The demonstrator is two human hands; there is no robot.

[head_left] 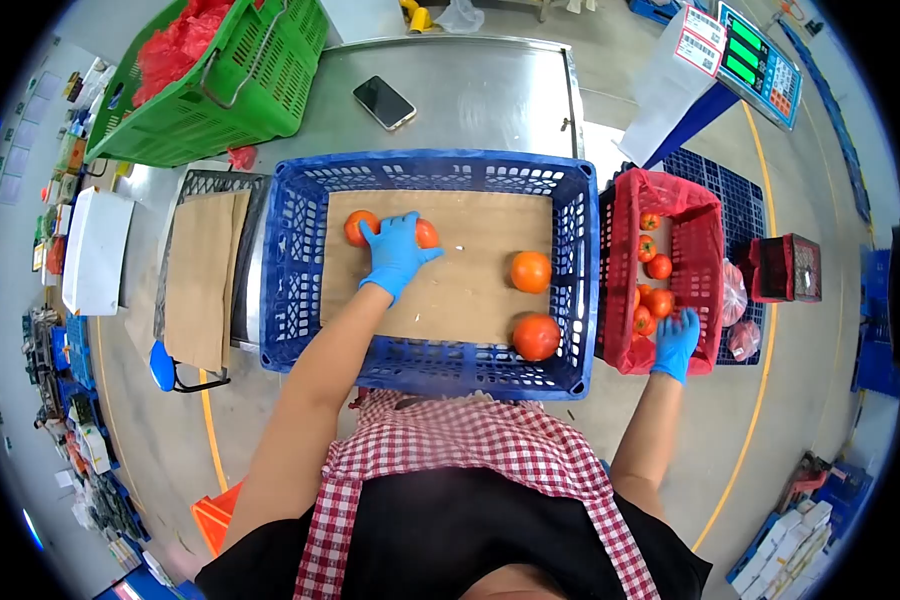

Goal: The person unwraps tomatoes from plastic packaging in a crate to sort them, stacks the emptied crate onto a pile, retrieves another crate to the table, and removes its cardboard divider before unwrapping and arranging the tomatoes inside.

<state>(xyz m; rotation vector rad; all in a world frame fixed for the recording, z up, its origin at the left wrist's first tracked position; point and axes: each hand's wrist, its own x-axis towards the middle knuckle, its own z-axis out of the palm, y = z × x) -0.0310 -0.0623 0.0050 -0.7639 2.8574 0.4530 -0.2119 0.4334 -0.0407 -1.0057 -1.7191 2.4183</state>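
My left hand (pixel 398 258), in a blue glove, is inside the blue crate (pixel 440 378). Its fingers and thumb curl round a tomato (pixel 427 234), which they partly cover. Just left of the fingers lies a second tomato (pixel 360 228). Two more, an orange-red tomato (pixel 530 271) and a redder tomato (pixel 536 337), rest at the crate's right end on a cardboard liner (pixel 440 300). My right hand (pixel 677 345), gloved too, reaches into the red-lined crate (pixel 708 250) with its fingers extended beside a pile of tomatoes (pixel 658 302). No object shows in it.
A phone (pixel 384 103) lies on the metal table (pixel 450 80) behind the blue crate. A green basket (pixel 270 90) with red bags stands at back left, cardboard sheets (pixel 205 280) at left. A scale display (pixel 755 65) rises at back right.
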